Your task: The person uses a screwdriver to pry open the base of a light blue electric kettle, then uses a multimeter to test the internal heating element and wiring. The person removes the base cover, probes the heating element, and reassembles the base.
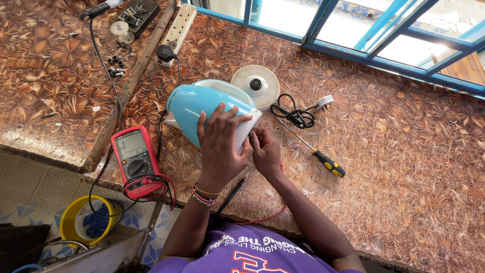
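The light-blue electric kettle [202, 108] lay tipped on its side on the brown patterned counter [404, 162], near the centre of the view, its white bottom end turned toward the person at 6 o'clock. The left hand [218, 146] was clamped over the kettle's body from above, fingers spread wide across the blue shell and the white rim, pinning it flat. The right hand [264, 151] sat just at 3 o'clock of the left, fingertips curled in against the kettle's white base; whether it pinched anything small there could not be told.

At 12 o'clock of the kettle sat the round white power base [256, 86], just beside the shell, with its black coiled cord [295, 116] and white plug [325, 102] trailing out toward 3 o'clock. A screwdriver with a yellow-and-black handle [323, 161] lay at 3 o'clock of the hands, its shaft pointing back toward the cord.

At 9 o'clock of the hands, a red digital multimeter [135, 162] rested at the counter's edge, black and red leads looped around its lower end. A red wire [262, 218] and a black probe [233, 193] ran under the forearms at 6 o'clock. Up at 11 o'clock, a white power strip [178, 29] lay with a black plug in it.
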